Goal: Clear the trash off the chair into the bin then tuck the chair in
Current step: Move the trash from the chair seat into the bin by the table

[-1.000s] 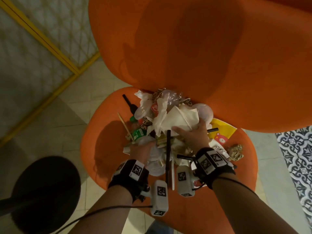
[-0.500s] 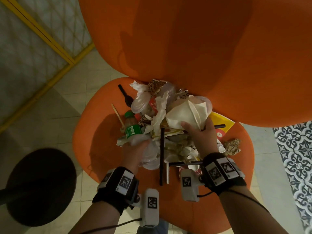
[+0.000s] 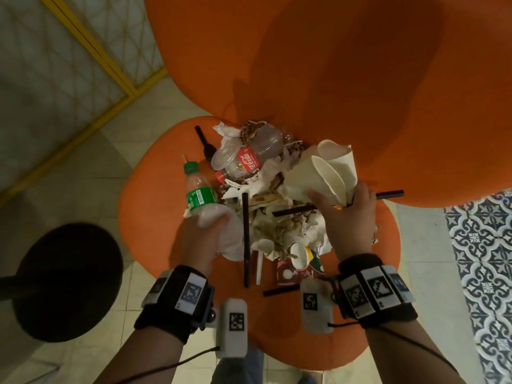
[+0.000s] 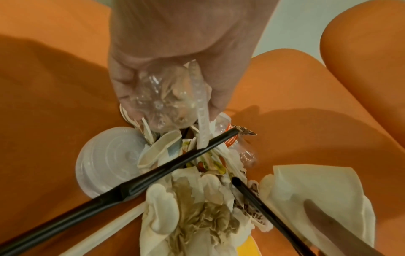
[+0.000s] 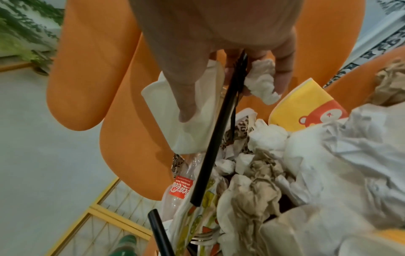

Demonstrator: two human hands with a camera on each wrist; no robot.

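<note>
The task had barely begun: the left hand [image 3: 206, 234] gripped a green-capped bottle [image 3: 199, 191] at the pile's [image 3: 266, 206] nine o'clock, the right hand [image 3: 347, 217] clutched cups [image 3: 324, 173] and a straw [image 3: 388, 194] at three, most trash lay on the chair [image 3: 149, 206], untucked, no bin seen.

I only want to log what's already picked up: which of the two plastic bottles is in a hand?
The green-capped, green-labelled bottle, gripped at its base by the left hand. The red-labelled Coca-Cola bottle lies untouched on the trash pile.
</note>
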